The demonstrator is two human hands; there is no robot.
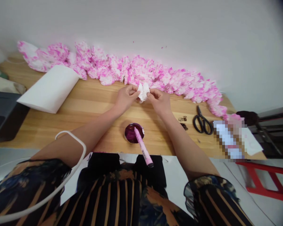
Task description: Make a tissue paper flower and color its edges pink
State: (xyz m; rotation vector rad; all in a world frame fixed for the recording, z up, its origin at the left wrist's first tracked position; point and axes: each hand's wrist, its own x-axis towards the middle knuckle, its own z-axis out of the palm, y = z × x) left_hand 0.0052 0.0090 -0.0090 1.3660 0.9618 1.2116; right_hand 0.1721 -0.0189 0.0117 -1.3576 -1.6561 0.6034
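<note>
My left hand (125,96) and my right hand (159,99) meet over the far middle of the wooden table (91,106). Both pinch a small white paper flower (143,91) between their fingertips. Just beyond it, a long row of pink-and-white paper flowers (136,70) lies along the wall. Nearer to me, a small dish of dark magenta dye (132,132) sits close to the front edge, and a pink brush or pen (143,147) rests across it, its end sticking out over the edge.
A white folded paper stack (50,88) lies at the left. Black scissors (202,122) and small dark metal bits (183,122) lie at the right, beside a blurred packet (230,139). A dark device (2,114) sits at far left, a red stool (266,180) at lower right.
</note>
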